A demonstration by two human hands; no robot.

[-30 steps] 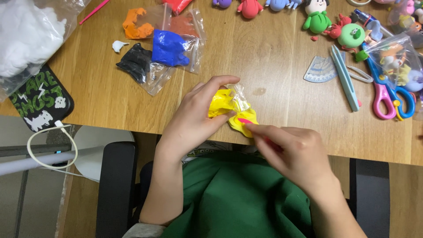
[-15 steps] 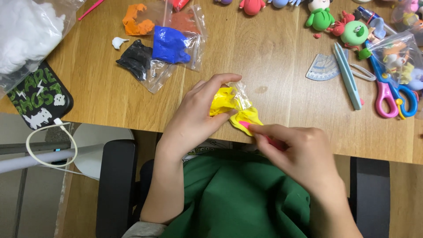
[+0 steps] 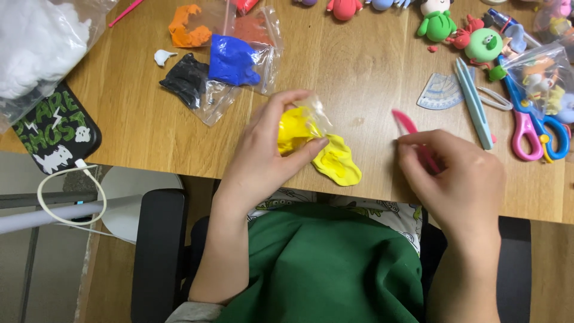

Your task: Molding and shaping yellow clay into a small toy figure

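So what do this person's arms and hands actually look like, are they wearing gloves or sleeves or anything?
No gloves: the left hand and the right hand are bare, with no rings, watch or bracelets to be seen. Both forearms are uncovered too. Only at the lower edge, near the left elbow, does a bit of pushed-up grey sleeve show. Fingernails look short and unpainted as far as the picture tells.

I see two bare forearms reaching out from under the head camera, with no watch, ring or bracelet on either. My left hand (image 3: 263, 158) and right hand (image 3: 460, 179) are ungloved, fingernails short and plain. A grey sleeve cuff (image 3: 194, 311) shows pushed up near the left elbow. Across the lap lies a dark green garment (image 3: 323, 269), over a pale cartoon-printed fabric (image 3: 382, 212).
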